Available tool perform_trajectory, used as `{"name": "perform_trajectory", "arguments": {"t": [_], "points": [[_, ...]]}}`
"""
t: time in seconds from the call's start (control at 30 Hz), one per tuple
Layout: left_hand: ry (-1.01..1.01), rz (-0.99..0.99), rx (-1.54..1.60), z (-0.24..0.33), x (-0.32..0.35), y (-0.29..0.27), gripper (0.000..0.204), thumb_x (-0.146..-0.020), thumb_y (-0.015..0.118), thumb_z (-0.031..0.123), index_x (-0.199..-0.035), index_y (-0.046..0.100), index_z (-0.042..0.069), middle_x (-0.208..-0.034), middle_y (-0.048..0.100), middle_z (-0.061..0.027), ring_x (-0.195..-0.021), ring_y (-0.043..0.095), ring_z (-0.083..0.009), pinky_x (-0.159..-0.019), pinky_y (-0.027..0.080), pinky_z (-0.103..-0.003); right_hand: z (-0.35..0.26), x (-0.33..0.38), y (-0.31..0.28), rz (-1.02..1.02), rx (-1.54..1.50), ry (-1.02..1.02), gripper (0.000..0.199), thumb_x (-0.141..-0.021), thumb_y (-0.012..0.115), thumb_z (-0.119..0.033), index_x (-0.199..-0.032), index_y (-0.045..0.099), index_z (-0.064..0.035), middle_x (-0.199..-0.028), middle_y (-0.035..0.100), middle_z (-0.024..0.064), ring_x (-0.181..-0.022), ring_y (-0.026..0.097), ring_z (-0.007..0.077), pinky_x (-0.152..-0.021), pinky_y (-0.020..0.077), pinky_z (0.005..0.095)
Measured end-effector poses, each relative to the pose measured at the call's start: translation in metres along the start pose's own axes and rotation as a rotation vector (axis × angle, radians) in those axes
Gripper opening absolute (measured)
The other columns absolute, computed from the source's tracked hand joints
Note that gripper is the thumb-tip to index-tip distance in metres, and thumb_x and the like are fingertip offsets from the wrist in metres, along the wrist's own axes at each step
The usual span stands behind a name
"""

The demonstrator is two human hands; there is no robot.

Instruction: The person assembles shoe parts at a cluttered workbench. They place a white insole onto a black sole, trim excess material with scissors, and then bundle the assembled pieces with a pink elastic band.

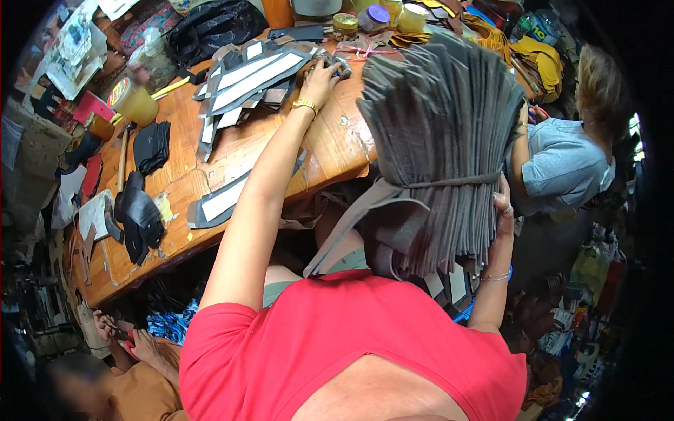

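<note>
A thick bundle of dark grey leather strips (442, 140) stands upright in front of my chest, cinched near its lower part by a thin strap (456, 181). Gripping the bundle at its right side is my right hand (504, 196); most of its fingers are hidden behind it. A loose wide strip (354, 224) hangs from the bundle's left side. My left arm stretches over the wooden table, and my left hand (321, 78) has its fingers bent over a small greyish thing (342, 68) that I cannot make out. Beside it lies a pile of dark pieces with white strips (256, 81).
On the table (326, 151) are a hammer (123, 154), black leather pieces (142, 210) and a jar (133, 102). Several tubs (375, 17) line the far edge. One person in grey (565, 165) is close at right; another in brown (144, 389) is at lower left.
</note>
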State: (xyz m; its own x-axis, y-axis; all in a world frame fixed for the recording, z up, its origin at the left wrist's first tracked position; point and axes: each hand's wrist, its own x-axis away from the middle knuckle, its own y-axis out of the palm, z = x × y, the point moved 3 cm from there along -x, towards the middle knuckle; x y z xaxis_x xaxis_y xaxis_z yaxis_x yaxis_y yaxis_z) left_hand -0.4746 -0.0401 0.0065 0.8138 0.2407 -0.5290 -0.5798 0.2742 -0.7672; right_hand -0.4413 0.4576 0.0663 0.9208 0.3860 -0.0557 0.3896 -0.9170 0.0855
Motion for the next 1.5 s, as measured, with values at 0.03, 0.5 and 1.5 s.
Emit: {"name": "perform_trajectory", "arguments": {"t": [0.03, 0.5, 1.5], "points": [[-0.068, -0.066, 0.066, 0.004, -0.005, -0.004, 0.044, -0.087, 0.065, 0.025, -0.129, 0.058, 0.019, -0.135, 0.047, -0.0216, -0.112, 0.056, -0.0423, -0.095, 0.045, -0.051, -0.011, -0.006, 0.011, 0.024, 0.055, -0.033, 0.096, -0.064, 0.069, -0.042, -0.141, 0.038, 0.0039, -0.138, 0.047, 0.0137, -0.124, 0.048, 0.0239, -0.107, 0.0349, 0.0364], [-0.483, 0.0, 1.241, 0.05, 0.077, -0.176, 0.049, -0.103, 0.039, 0.036, -0.142, 0.043, 0.006, -0.125, 0.061, -0.018, -0.111, 0.062, -0.0252, -0.09, 0.049, -0.035, -0.178, -0.055, 0.175, 0.24, 1.53, -0.855, 0.081, -0.061, 0.081, -0.026, -0.136, 0.053, -0.0155, -0.113, 0.065, 0.0136, -0.101, 0.063, 0.0288, -0.088, 0.048, 0.039], [0.182, 0.119, 0.205, 0.148, 0.108, -0.11, 0.077, -0.068, 0.078, 0.009, -0.139, 0.049, 0.018, -0.149, 0.04, -0.012, -0.138, 0.036, -0.0332, -0.112, 0.027, -0.05, -0.072, -0.056, 0.144, 0.048, 0.817, -0.842, 0.014, -0.084, 0.067, -0.006, -0.096, 0.072, -0.0021, -0.099, 0.071, 0.0123, -0.092, 0.067, 0.0259, -0.085, 0.0507, 0.0331]]}}
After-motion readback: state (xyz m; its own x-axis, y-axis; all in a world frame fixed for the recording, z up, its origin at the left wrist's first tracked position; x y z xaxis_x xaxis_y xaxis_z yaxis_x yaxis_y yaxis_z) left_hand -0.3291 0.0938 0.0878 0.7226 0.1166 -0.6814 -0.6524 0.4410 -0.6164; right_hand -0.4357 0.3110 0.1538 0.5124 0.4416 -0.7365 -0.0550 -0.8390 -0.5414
